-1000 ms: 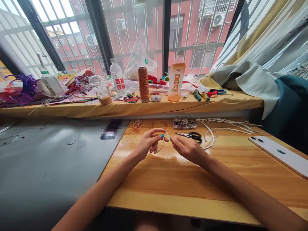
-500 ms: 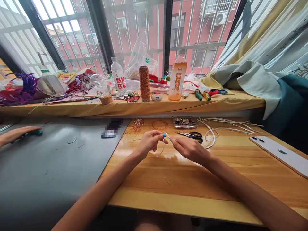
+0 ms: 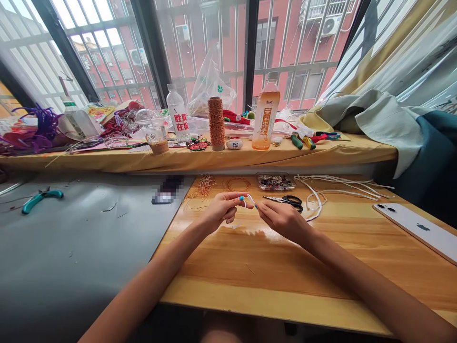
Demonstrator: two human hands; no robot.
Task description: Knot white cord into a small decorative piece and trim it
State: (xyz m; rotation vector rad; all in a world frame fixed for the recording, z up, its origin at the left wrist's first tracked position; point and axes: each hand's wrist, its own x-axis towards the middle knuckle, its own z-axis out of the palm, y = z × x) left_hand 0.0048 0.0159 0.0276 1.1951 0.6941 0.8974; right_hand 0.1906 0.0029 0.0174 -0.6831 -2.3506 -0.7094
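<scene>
Above the wooden table [image 3: 285, 267], a thin white cord [image 3: 250, 198] is bent into a small loop between my two hands. My left hand [image 3: 224, 207] pinches it with thumb and forefinger, the other fingers curled in. From the other side my right hand [image 3: 280, 216] grips the cord, its fingers pressed together and their tips partly hidden. Just behind my right hand lie black-handled scissors [image 3: 293, 202]. Several longer white cords [image 3: 316, 207] are spread beyond them to the right.
A clear box of beads [image 3: 274, 182] and coiled copper-coloured wire [image 3: 237, 185] lie at the table's back. Teal pliers [image 3: 35, 199] rest on the grey mat [image 3: 89, 257]. A white phone [image 3: 417, 226] is at right. The ledge holds a thread spool [image 3: 216, 125] and bottles [image 3: 266, 116].
The cord between my hands now forms a clearer loop, and its hanging end no longer shows below my left hand. Another person's hand has left the teal pliers at the far left.
</scene>
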